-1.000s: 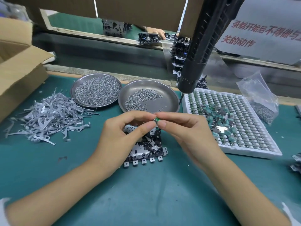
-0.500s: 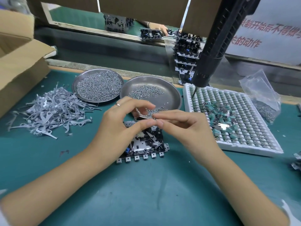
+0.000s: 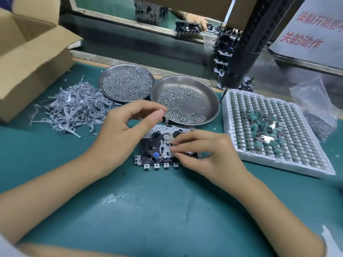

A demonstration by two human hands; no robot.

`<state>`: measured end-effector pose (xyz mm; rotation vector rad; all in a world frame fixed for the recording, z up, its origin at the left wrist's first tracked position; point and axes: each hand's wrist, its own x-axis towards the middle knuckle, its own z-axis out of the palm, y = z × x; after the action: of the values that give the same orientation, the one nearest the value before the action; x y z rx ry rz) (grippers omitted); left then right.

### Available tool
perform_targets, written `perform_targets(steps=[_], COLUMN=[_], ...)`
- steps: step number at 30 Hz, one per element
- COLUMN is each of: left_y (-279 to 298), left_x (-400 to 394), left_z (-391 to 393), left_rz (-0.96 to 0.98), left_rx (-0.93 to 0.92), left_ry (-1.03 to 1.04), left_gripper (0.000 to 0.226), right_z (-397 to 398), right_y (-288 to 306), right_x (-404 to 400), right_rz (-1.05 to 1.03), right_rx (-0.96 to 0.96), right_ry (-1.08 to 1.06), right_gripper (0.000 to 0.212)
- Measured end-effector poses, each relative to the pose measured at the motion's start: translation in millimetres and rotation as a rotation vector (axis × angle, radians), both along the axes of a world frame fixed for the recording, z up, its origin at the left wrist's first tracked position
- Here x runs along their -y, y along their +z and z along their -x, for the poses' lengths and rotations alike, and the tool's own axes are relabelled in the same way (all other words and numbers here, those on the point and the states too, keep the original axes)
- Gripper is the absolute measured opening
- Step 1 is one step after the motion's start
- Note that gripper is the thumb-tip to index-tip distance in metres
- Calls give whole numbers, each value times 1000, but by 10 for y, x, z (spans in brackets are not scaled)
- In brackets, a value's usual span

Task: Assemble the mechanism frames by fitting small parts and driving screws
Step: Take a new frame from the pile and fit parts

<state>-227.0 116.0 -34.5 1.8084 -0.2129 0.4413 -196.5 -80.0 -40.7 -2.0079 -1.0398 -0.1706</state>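
Cardboard, an open box [image 3: 27, 58], fills the upper left of the frame, with a heap of grey metal levers [image 3: 68, 106] below it, loose and near for quick picking. Two steel dishes of screws [image 3: 128, 84] [image 3: 187, 102] sit centre top, just behind the work. The left hand [image 3: 120, 132] hovers with thumb and forefinger nearly closed; whether they hold a screw I cannot tell. The frame [image 3: 163, 147] lies flat at centre, where the right hand [image 3: 207, 154] pinches a small part down onto it. A white tray [image 3: 278, 164] of green parts waits at right.

Factory assembly bench: screw trays [image 3: 213, 101], hanging screwdriver [image 3: 246, 45].
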Motion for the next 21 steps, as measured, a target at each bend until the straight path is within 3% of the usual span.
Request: perform_targets(steps=[8, 13, 18, 21], left_y=[-77, -81, -112, -136], left_x=[37, 42, 57, 68], left_z=[70, 125, 189, 189], left_rz=[-86, -291, -613, -685], left_rx=[-21, 20, 48, 47], left_ry=[33, -19, -114, -85], left_gripper=[12, 13, 38, 43], right_z=[36, 41, 38, 37], right_y=[-68, -85, -76, -56], right_x=[-27, -30, -20, -26], right_rz=[100, 127, 83, 33], right_rx=[134, 168, 54, -24], right_ry=[57, 63, 59, 51], right_gripper=[10, 11, 18, 17])
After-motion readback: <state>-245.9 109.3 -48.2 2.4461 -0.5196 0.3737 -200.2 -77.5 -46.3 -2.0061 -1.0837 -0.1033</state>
